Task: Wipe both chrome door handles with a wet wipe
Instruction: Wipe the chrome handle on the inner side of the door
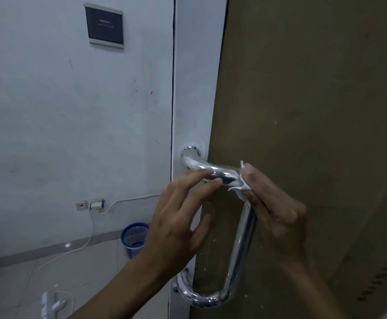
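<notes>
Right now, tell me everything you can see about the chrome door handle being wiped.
The chrome door handle is a polished, mirror-bright metal tube bent into a long U. Its top end leaves a round mount on the white door edge, runs right, turns down, then curves back to a lower mount. The right hand presses a white wet wipe round the upper bend; the left hand touches the top bar with its fingers.

Office corridor: wall nameplate point(104, 24), wastebasket point(134, 239), wall sockets point(90, 204).
</notes>
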